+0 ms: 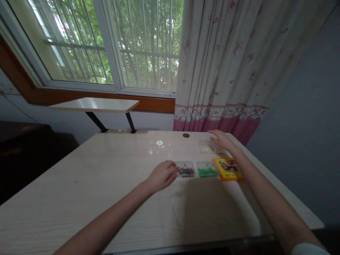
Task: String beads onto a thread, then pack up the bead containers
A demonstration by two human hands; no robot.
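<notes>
My left hand [162,175] rests at the left side of a clear container [186,170] of small dark pieces, its fingers slightly curled and apart at the rim. Right of that stands a clear container [207,170] with green pieces. A yellow and orange box [228,169] lies beside it, partly under my right forearm in this view. Farther back, my right hand [221,139] is over the right part of a clear container [206,148] with a few pale yellow pieces; its fingers are spread, with nothing visible between them.
The pale wooden table [106,184] has a round dark hole [186,135] near its back edge. A raised shelf [98,104] on black legs stands at the back left. A curtain [220,71] hangs behind the right side, beside a barred window.
</notes>
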